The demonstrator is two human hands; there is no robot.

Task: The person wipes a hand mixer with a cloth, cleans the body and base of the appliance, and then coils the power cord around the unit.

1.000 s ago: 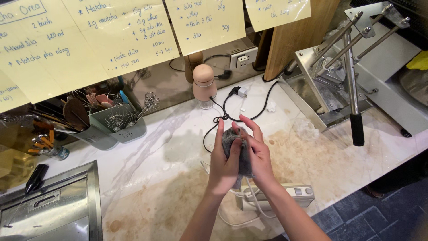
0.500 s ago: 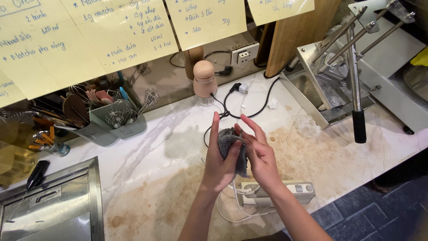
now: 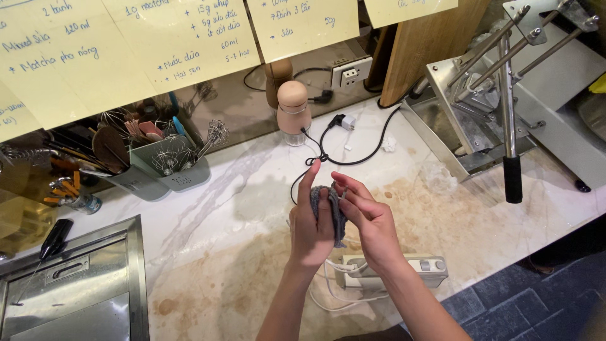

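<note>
Both hands close their grip on one small grey cloth pad [image 3: 329,208], held upright above the desk: the left hand [image 3: 312,230] cups it from behind with the fingers curled round its edge, and the right hand [image 3: 369,221] pinches its front face, thumb and fingertips pressed in. Something thin and pale shows between the right fingers at the pad's top; what it is cannot be told.

Just below the wrists a white corded hand appliance [image 3: 404,270] lies flat on the white marble desk [image 3: 240,189], its pale cord looped beside it. Brown stains spread over much of the marble around it, so by the look of things the wiping of the surface is not done; the pad is off the desk, being folded or rubbed between the hands.

Farther back stand a pale pink capped bottle [image 3: 293,112] with a black cable [image 3: 341,155] beside it, a grey utensil holder with whisks [image 3: 170,165], and a steel lever press [image 3: 499,95].
</note>
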